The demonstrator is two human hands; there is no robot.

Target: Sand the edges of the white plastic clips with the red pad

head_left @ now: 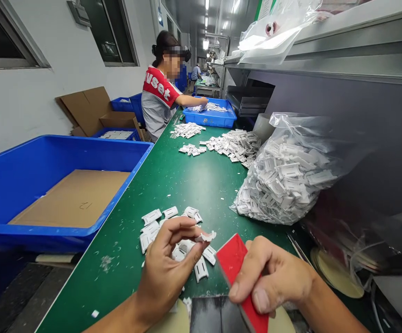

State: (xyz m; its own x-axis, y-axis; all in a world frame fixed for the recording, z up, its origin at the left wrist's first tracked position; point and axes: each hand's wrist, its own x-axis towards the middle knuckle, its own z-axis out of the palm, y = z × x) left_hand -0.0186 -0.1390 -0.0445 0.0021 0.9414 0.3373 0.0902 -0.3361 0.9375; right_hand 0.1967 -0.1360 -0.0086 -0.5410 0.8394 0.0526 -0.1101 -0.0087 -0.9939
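My left hand [166, 270] pinches a small white plastic part [206, 237] between thumb and fingertips, above the bench. In my right hand [279, 273] is a flat red block [234, 256] with a greyish edge, gripped between thumb and fingers and tilted. The block is close to the white part but apart from it. Behind and below my left hand lies a loose pile of similar white plastic parts [150, 217], partly hidden by the hand. A dark flat block [206, 317] is at the bottom edge, below the red block, beside pale yellow discs [175, 319].
On the green bench [118, 282] stands a clear bag of white parts [284, 180]; farther back are heaped white parts [237, 145]. A co-worker [159, 92] reaches into a blue tray [210, 121]. A large blue bin [48, 150] adjoins the left edge; a metal shelf [325, 60] overhangs the right.
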